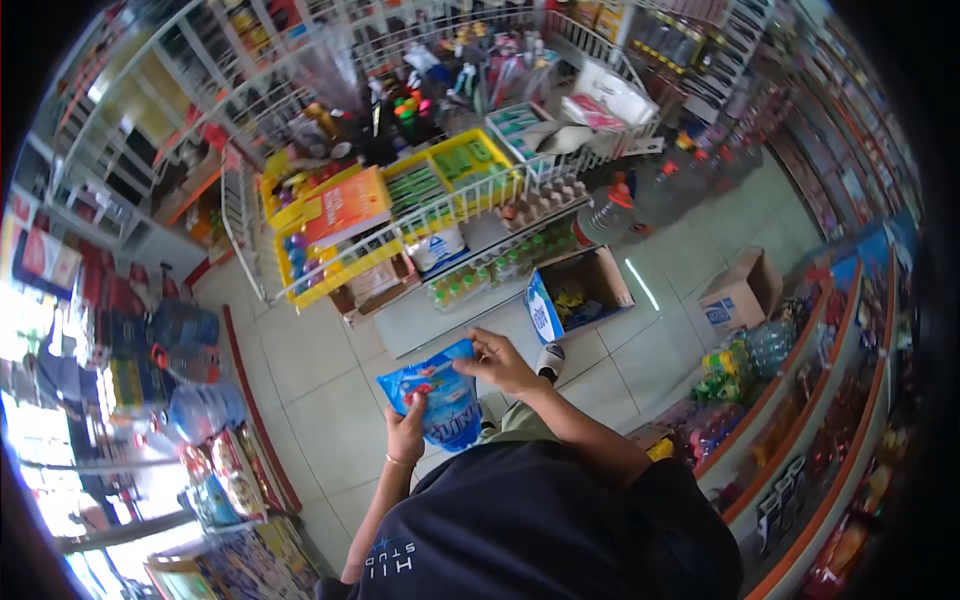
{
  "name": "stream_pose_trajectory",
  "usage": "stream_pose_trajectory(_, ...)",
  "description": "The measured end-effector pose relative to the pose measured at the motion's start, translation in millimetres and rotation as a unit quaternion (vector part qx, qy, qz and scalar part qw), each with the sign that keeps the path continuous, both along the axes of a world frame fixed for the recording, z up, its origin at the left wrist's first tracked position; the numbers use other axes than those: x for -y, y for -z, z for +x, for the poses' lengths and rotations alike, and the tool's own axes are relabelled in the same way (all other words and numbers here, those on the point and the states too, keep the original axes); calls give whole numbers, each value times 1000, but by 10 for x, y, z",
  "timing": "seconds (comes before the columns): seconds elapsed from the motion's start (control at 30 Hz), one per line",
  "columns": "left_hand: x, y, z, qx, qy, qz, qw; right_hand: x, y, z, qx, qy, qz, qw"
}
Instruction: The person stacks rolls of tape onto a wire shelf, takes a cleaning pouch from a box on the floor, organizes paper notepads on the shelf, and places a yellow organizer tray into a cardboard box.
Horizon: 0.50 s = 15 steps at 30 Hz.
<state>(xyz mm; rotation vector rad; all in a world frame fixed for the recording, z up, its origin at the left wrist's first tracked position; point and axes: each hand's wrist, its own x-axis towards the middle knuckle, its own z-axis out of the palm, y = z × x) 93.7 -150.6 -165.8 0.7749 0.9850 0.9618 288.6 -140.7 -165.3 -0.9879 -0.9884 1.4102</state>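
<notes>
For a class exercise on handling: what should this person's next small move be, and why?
Probably firm the grip of the left hand on the blue bag before shifting the right hand: the left holds its side, the right an upper corner, and only the hands appear to support it above the tiled floor.
</notes>
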Motion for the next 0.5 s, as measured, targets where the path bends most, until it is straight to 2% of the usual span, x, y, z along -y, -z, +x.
stream_pose_trajectory(0.07, 4, -25, 47, -8, 19, 4, 1000, 32, -98, 39, 12, -12, -11, 1000)
stream_pose_trajectory(0.1, 2, -38, 80, -15, 25, 2, 1000, 50, -26, 54, 57, 15, 2, 998)
stream_pose_trajectory(0.2, -66, 57, 188, -22, 53, -2, 998, 144, 4, 189, 7, 43, -7, 999)
stream_pose_trajectory(0.3, -254, 208, 371, -57, 105, 32, 992, 277, -17, 416, 71, 99, -25, 992)
stream_pose_trajectory(0.4, -408, 278, 774, -98, 147, 69, 982, 355, 11, 699, 214, 210, 36, 953)
stream_pose_trajectory(0.43, -460, 302, 932, -108, 154, 87, 978, 364, 98, 818, 214, 218, 33, 951)
stream_pose_trajectory(0.47, -516, 310, 1083, -164, 187, 94, 964, 370, 228, 952, 270, 242, 27, 931)
stream_pose_trajectory(0.5, -566, 376, 1221, -163, 191, 96, 963, 369, 348, 1087, 324, 264, 20, 908)
